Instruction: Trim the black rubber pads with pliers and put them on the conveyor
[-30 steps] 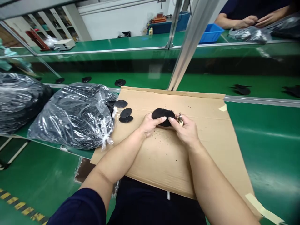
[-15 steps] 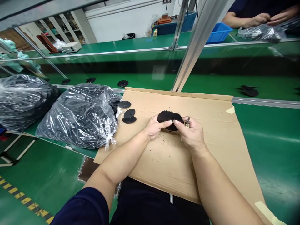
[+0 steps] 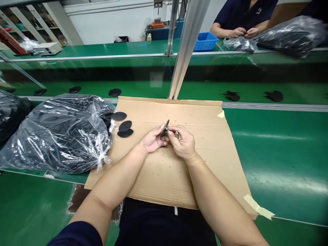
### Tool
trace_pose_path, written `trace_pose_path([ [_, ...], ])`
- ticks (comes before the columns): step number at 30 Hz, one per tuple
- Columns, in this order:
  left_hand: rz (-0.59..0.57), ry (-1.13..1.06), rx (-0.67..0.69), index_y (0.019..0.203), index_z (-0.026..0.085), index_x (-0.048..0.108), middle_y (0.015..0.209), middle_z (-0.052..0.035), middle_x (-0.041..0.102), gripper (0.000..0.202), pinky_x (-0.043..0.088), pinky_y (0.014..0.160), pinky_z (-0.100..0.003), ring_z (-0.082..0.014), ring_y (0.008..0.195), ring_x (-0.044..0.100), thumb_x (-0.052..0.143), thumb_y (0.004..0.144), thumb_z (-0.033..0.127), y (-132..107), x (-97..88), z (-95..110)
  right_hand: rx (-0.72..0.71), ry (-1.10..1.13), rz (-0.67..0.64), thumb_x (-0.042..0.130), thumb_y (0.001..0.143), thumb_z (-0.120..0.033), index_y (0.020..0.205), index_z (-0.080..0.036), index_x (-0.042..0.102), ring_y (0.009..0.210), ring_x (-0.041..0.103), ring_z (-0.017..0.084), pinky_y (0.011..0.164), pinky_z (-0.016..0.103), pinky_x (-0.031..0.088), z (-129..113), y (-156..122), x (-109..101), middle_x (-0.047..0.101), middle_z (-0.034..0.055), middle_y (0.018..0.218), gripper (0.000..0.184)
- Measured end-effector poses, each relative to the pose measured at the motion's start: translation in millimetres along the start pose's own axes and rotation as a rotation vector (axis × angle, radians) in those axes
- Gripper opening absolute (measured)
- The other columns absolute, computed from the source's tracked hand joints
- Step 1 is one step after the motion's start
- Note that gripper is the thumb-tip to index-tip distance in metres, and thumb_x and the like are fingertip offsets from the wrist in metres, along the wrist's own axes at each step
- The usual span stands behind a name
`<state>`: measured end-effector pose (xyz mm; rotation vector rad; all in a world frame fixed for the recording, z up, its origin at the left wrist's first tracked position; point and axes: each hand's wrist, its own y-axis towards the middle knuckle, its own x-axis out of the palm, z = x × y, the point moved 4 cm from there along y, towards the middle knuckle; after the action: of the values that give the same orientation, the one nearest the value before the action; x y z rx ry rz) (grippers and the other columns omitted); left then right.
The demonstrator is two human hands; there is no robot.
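Observation:
My left hand (image 3: 153, 139) is closed around a thin black oval disc (image 3: 164, 130), seen nearly edge-on above the cardboard sheet (image 3: 164, 184). Tucked in my closed right hand (image 3: 183, 141) is a small metal tool (image 3: 177, 135), perhaps clippers; most of it is hidden by the fingers. The right thumb and fingertips touch the near face of the disc. To the left, more black discs (image 3: 125, 126) lie on the cardboard by a tied clear plastic bag (image 3: 58, 136) full of black pieces. Small dark bits are scattered around my hands.
A metal post (image 3: 183, 51) rises behind the cardboard. Beyond the rail, black pieces (image 3: 115, 92) rest in groups on a green belt. Across it, a co-worker's hands (image 3: 244, 32) are near a plastic bag and a blue bin (image 3: 206, 41). Tape (image 3: 259, 207) holds the cardboard corner.
The disc has turned from showing its broad face to nearly edge-on, and my hands have come closer together. The view has shifted to the right.

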<state>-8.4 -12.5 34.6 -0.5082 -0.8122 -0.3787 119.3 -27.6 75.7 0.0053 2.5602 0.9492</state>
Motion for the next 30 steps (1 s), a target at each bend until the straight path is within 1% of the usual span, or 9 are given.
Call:
trace_pose_path([
  [8,-0.022,0.035,0.049,0.099,0.015,0.062,0.078,-0.0012,0.061,0.028,0.045,0.050,-0.018,-0.0092,0.061,0.058,0.071,0.078,0.031,0,-0.7,0,-0.096,-0.108,-0.035,0.053,0.091,-0.027,0.095,-0.022,0.066,0.082,0.060,0.019,0.080,0.035,0.047,-8,3,-3,0.066,0.0049,0.085,0.014],
  [11,0.089,0.057,0.161,0.103,0.015,0.063,0.082,-0.0013,0.063,0.036,0.046,0.055,-0.017,-0.0075,0.063,0.058,0.076,0.070,0.022,0,-0.7,6,0.024,-0.049,-0.013,0.052,0.091,-0.032,0.091,-0.022,0.065,0.083,0.060,0.020,0.081,0.035,0.047,-2,2,-2,0.065,0.0054,0.084,0.016],
  [14,0.230,0.069,0.340,0.109,0.015,0.062,0.103,-0.0064,0.067,0.048,0.051,0.075,-0.023,-0.0131,0.086,0.063,0.075,0.063,0.013,3,-3.6,16,0.237,0.091,0.152,0.053,0.089,-0.038,0.094,-0.020,0.063,0.079,0.060,0.019,0.076,0.033,0.049,16,-3,-2,0.064,0.0057,0.087,0.022],
  [17,0.479,0.154,0.500,0.110,0.015,0.060,0.110,-0.0082,0.066,0.048,0.051,0.088,-0.033,-0.0192,0.099,0.063,0.071,0.063,0.012,12,-13.7,36,0.382,0.236,0.315,0.056,0.088,-0.042,0.100,-0.018,0.061,0.075,0.058,0.017,0.073,0.031,0.048,36,-8,0,0.063,0.0043,0.084,0.028],
  [20,0.715,0.502,0.699,0.111,0.015,0.061,0.107,-0.0078,0.066,0.043,0.048,0.095,-0.036,-0.0199,0.099,0.063,0.066,0.069,0.013,27,-16.0,78,0.403,0.292,0.351,0.057,0.087,-0.043,0.099,-0.017,0.061,0.072,0.057,0.016,0.071,0.030,0.048,43,-8,3,0.061,0.0030,0.080,0.028],
  [23,0.831,1.087,0.883,0.114,0.016,0.063,0.116,-0.0084,0.063,0.041,0.041,0.105,-0.037,-0.0211,0.110,0.058,0.059,0.074,0.010,51,0.0,130,0.401,0.293,0.321,0.058,0.086,-0.042,0.096,-0.018,0.061,0.074,0.059,0.017,0.072,0.030,0.049,39,-6,4,0.062,0.0032,0.080,0.027],
  [26,0.731,1.546,0.858,0.122,0.014,0.061,0.130,-0.0107,0.054,0.053,0.037,0.109,-0.034,-0.0227,0.120,0.051,0.054,0.071,0.001,83,18.8,163,0.398,0.297,0.305,0.059,0.085,-0.040,0.094,-0.018,0.061,0.074,0.059,0.017,0.072,0.030,0.049,34,-4,3,0.063,0.0036,0.081,0.025],
  [28,0.643,1.659,0.790,0.125,0.011,0.059,0.135,-0.0121,0.049,0.061,0.035,0.110,-0.034,-0.0249,0.124,0.048,0.056,0.066,-0.002,98,25.8,168,0.395,0.299,0.293,0.058,0.084,-0.040,0.093,-0.018,0.061,0.075,0.060,0.018,0.073,0.030,0.049,33,-3,2,0.063,0.0040,0.081,0.024],
  [30,0.649,1.669,0.757,0.126,0.010,0.057,0.135,-0.0135,0.049,0.063,0.036,0.110,-0.036,-0.0265,0.124,0.048,0.058,0.064,-0.001,103,28.4,162,0.402,0.301,0.280,0.057,0.084,-0.040,0.092,-0.019,0.060,0.074,0.059,0.018,0.073,0.031,0.049,33,-2,1,0.062,0.0035,0.080,0.023],
])
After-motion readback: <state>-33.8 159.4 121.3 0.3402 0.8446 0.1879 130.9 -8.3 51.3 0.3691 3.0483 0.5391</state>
